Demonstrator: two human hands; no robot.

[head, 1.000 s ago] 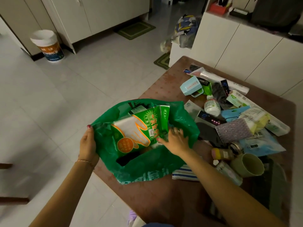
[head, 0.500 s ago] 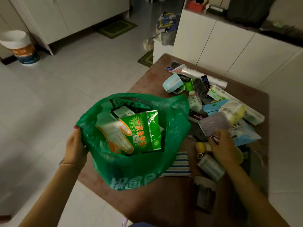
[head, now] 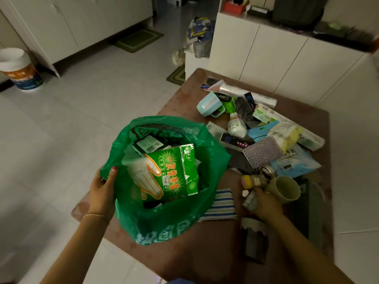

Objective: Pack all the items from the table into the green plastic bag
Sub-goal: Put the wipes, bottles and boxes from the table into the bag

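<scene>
The green plastic bag stands open at the brown table's near left corner. A green glove packet and a dark packet lie inside it. My left hand grips the bag's left rim. My right hand is to the right of the bag, closed around a small whitish packet low over the table. Beside it lie a yellow-capped small bottle and a pale green cup.
A heap of items covers the table's far right: a white bottle, a light blue box, a sparkly pouch, wipes packs. A striped cloth lies under the bag's edge. White cabinets stand behind; a bucket stands on the floor.
My right hand left the bag's mouth, moved right to the items by the cup and closed on a small packet. The left hand kept its hold on the bag's rim.
</scene>
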